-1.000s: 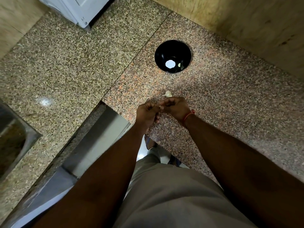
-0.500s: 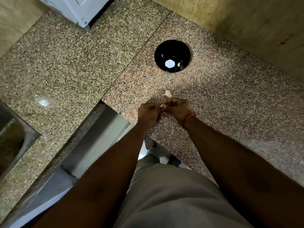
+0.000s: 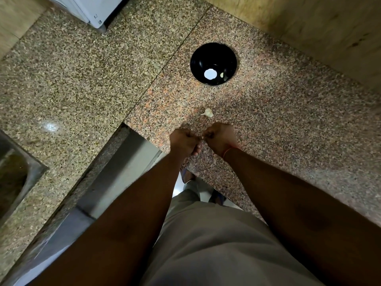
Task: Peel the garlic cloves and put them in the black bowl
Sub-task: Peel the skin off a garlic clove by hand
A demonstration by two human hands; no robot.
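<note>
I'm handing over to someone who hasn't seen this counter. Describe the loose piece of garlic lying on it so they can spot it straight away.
Start at the black bowl on the reddish granite counter. Come toward the person from the bowl: the garlic piece lies alone on the stone, between the bowl and the two hands. It is the only pale, whitish object on the bare counter, small with a tapered tip, and nothing touches it.

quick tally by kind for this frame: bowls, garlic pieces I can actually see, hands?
Black bowl: 1
Peeled garlic clove in the bowl: 1
Garlic piece on the counter: 1
Hands: 2, left hand and right hand, fingertips together; whatever they pinch is too hidden to count
Total: 5
The white round spot in the bowl looks like a light reflection, so it is not counted.
</note>
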